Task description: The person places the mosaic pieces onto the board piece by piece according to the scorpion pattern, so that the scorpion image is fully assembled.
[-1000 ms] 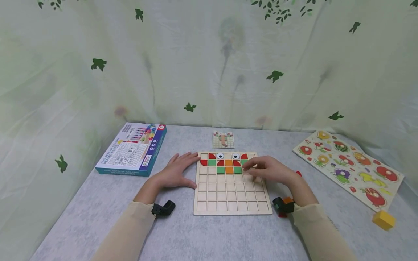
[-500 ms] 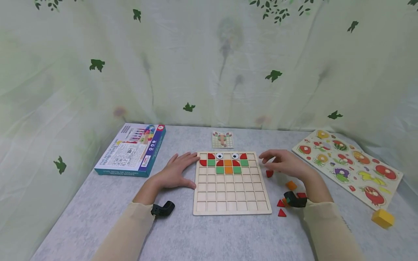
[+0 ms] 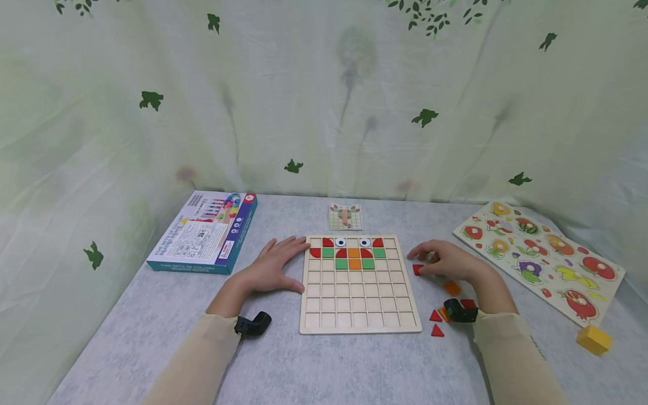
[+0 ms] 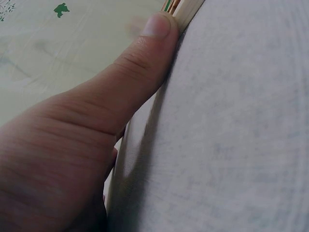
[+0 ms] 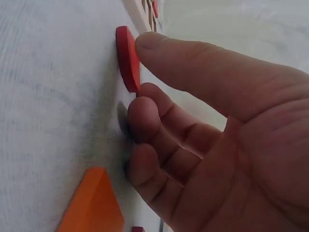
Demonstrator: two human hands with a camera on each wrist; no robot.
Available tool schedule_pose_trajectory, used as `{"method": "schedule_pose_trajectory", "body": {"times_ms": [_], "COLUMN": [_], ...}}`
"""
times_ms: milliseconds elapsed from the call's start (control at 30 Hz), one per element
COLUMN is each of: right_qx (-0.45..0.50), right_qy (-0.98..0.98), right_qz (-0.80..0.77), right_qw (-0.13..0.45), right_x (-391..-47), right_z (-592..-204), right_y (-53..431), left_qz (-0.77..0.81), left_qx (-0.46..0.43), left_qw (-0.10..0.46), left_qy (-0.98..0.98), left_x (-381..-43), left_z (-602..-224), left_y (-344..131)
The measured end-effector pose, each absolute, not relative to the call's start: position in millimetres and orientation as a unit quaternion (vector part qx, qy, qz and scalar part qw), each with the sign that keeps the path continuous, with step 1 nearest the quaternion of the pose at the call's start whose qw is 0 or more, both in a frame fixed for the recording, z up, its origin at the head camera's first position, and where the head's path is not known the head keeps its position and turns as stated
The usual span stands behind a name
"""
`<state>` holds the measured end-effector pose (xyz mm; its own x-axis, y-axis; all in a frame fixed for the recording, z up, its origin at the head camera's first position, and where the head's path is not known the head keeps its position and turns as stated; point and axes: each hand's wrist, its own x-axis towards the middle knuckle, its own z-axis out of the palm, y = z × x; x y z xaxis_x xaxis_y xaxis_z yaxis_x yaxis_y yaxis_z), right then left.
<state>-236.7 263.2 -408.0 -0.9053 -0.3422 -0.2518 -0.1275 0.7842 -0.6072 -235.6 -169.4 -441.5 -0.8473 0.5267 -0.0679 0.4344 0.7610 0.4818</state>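
A wooden grid board [image 3: 361, 320] lies on the table, with red, green and orange tiles and two eye tiles in its upper rows. My left hand [image 3: 270, 267] rests spread along its left side, and in the left wrist view the thumb [image 4: 154, 38] touches the board's edge. Right of the board, my right hand [image 3: 448, 261] is low over a red tile [image 3: 417, 269] with a curved edge. In the right wrist view the thumb tip meets that red tile [image 5: 128, 60], while the other visible fingers curl loosely below it. Part of the index finger is hidden there.
Under and near my right wrist lie an orange tile [image 3: 452, 288] and several red pieces, including a triangle [image 3: 437, 331]. A pattern card [image 3: 346, 217] lies behind the board. A box [image 3: 202, 233] is at left; a fruit puzzle board [image 3: 539, 256] and yellow block [image 3: 594, 340] are at right.
My right hand has left the board's upper right tiles, moved right off the board, then lowered to the red tile. The left hand has stayed in place.
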Motion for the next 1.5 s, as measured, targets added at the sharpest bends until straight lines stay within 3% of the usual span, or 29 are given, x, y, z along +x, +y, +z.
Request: {"method": "schedule_pose_trajectory", "body": {"times_ms": [700,1500], "right_qx": [-0.158,-0.122], "right_qy": [0.923,0.929], "right_qz": [-0.314,-0.33], "right_qw": [0.157,0.116], "right_x": [-239,-239], "right_z": [-415,-407], "right_y": [261,238], "left_qz": [0.225,0.224], "left_qx": [0.254,0.263], "left_qw": [0.101,0.092], "left_qy": [0.935,0.934], "left_x": [-235,-236], "left_z": [-443,-442], "left_y": [-170,-170]}}
